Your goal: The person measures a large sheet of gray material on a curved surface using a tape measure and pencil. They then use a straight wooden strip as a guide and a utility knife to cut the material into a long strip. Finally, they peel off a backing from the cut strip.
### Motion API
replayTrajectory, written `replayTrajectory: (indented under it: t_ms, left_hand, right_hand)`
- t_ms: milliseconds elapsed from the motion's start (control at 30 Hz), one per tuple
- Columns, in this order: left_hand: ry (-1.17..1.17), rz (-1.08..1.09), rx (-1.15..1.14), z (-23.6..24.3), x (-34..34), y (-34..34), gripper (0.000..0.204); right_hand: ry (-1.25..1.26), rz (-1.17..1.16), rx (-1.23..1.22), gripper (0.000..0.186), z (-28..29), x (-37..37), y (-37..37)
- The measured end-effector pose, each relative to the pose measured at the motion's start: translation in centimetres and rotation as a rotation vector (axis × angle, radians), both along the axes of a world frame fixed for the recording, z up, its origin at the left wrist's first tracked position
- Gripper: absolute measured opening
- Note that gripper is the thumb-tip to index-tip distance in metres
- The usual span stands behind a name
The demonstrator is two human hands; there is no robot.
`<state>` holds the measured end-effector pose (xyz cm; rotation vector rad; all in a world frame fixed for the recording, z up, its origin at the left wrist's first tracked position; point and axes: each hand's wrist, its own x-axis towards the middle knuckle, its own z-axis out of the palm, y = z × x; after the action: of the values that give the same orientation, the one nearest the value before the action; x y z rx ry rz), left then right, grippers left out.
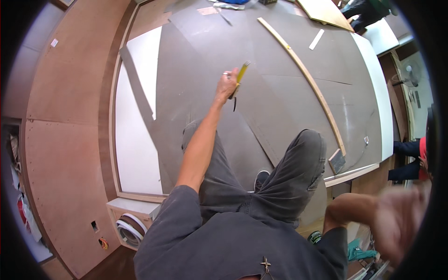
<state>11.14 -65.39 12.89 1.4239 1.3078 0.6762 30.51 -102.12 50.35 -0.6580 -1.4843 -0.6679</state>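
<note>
My left hand [226,86] reaches out ahead over the grey floor sheets, its fingers closed around a tape measure. A short length of the yellow blade [241,73] sticks out beyond the fingers, and a dark strap hangs below the hand. Off to the right, my right hand [400,223] is raised close to the camera. It is smeared by motion, so its fingers cannot be made out.
A long wooden strip [308,77] lies across the grey floor sheets [210,51], with a small dark block [336,161] at its near end. White panels [135,140] border the left side, beside a tall wooden wall [65,140]. Other people stand at the right edge and far right.
</note>
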Motion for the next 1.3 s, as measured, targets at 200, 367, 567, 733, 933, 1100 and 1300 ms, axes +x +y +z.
replayTrajectory:
  t_ms: [200,367,567,733,933,1100,1300]
  left_hand:
    - [-0.199,0.027,0.040,2.3,-3.2,0.4,0.057]
    - [-0.022,-0.018,0.016,2.9,-2.0,-1.6,0.057]
    - [0.073,-0.065,0.033,5.7,-2.1,-2.3,0.063]
    - [0.104,-0.156,0.005,5.9,-0.9,-3.0,0.063]
    - [0.131,-0.158,0.040,6.2,-1.1,-3.3,0.067]
    - [0.144,-0.155,0.031,6.7,-2.2,-3.6,0.059]
    - [0.196,-0.164,0.068,7.2,-2.4,-4.0,0.063]
  right_hand:
    - [0.387,-0.492,-1.034,0.027,-18.4,7.2,4.8]
    - [0.529,-0.539,-1.832,0.045,-43.3,13.3,-9.7]
    - [0.614,-1.026,-1.633,0.044,-48.4,9.0,-18.0]
    - [0.606,-1.074,-1.666,0.046,-48.8,11.6,-18.1]
    - [0.739,-0.789,-1.937,0.042,-48.9,14.8,-17.7]
    - [0.739,-0.671,-1.894,0.042,-47.9,13.3,-19.3]
    - [0.764,-0.731,-1.789,0.037,-48.2,9.4,-20.7]
